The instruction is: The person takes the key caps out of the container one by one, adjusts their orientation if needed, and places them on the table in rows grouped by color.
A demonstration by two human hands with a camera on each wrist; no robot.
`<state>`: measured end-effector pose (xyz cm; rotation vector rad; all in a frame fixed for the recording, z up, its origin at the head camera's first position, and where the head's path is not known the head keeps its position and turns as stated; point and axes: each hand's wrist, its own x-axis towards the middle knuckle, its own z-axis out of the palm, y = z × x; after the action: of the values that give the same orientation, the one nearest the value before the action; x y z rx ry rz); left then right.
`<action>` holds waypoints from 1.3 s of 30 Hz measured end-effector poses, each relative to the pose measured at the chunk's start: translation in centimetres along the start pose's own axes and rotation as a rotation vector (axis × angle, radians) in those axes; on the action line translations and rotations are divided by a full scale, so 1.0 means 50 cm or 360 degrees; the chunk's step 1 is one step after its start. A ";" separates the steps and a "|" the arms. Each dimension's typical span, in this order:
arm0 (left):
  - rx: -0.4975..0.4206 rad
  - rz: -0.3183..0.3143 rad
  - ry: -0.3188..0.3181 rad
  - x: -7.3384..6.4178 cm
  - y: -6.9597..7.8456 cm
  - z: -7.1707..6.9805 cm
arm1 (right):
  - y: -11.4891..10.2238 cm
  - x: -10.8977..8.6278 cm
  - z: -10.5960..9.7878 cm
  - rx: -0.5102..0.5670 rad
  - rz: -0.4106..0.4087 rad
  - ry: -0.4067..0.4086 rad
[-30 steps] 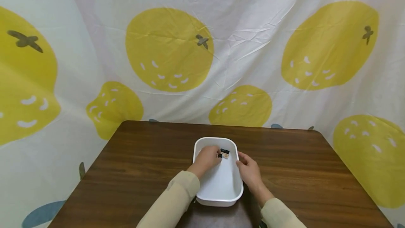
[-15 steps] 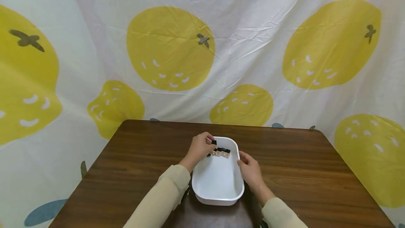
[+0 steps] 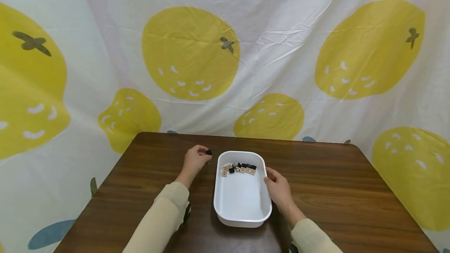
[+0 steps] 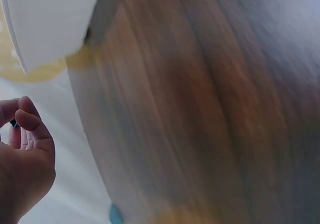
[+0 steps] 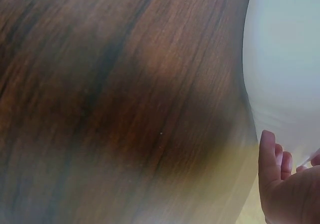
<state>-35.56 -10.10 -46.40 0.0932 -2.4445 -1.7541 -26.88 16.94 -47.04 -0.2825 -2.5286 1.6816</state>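
Note:
In the head view, a white rectangular tray [image 3: 242, 206] with rounded corners stands on the table. Small beige pieces [image 3: 247, 170] and small black pieces [image 3: 231, 170] lie along its far end, too small to tell their kind. My left hand [image 3: 194, 163] is over the table, left of the tray, and pinches a small black piece [image 3: 209, 152] between thumb and fingertips. In the left wrist view only a dark bit of that piece shows behind the fingers. My right hand [image 3: 279, 188] holds the tray's right side, its thumb at the rim and fingers along the outer wall.
The brown wood-grain table [image 3: 337, 190] extends around the tray on both sides. Behind it hangs a white cloth [image 3: 274, 61] printed with yellow lemons, reaching the table's far edge.
My left hand has lifted out of the tray with the small black piece and moved left over the table. More pieces in the tray are now uncovered. The right hand stays at the tray's side.

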 end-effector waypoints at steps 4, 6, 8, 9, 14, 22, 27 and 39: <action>-0.0147 -0.0086 0.0035 -0.005 -0.018 -0.025 | 0.000 0.000 0.000 0.0007 0.0010 -0.0012; -0.0186 -0.0093 0.0065 -0.009 -0.022 -0.034 | 0.000 0.000 0.000 0.0007 0.0011 -0.0013; -0.0186 -0.0086 0.0088 -0.013 -0.024 -0.041 | -0.001 0.000 0.000 0.0002 0.0012 -0.0011; -0.0165 -0.0075 0.0091 -0.014 -0.027 -0.045 | -0.002 0.000 0.000 -0.0002 0.0004 -0.0008; 0.0075 -0.0018 -0.0003 -0.015 -0.050 -0.061 | -0.003 0.000 0.000 -0.0009 -0.0001 -0.0007; 0.0600 0.0225 -0.0298 -0.024 -0.080 -0.090 | -0.001 0.000 -0.002 -0.0003 -0.0022 -0.0008; 0.0720 0.0302 -0.0390 -0.026 -0.092 -0.100 | -0.002 -0.001 -0.001 0.0002 -0.0014 -0.0014; 0.0832 0.0406 -0.0465 -0.031 -0.110 -0.116 | -0.003 -0.001 -0.001 -0.0006 -0.0050 0.0002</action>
<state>-33.32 -17.13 -49.87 -0.4334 -2.9032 -1.0577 -26.82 16.92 -46.88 -0.2426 -2.5221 1.6650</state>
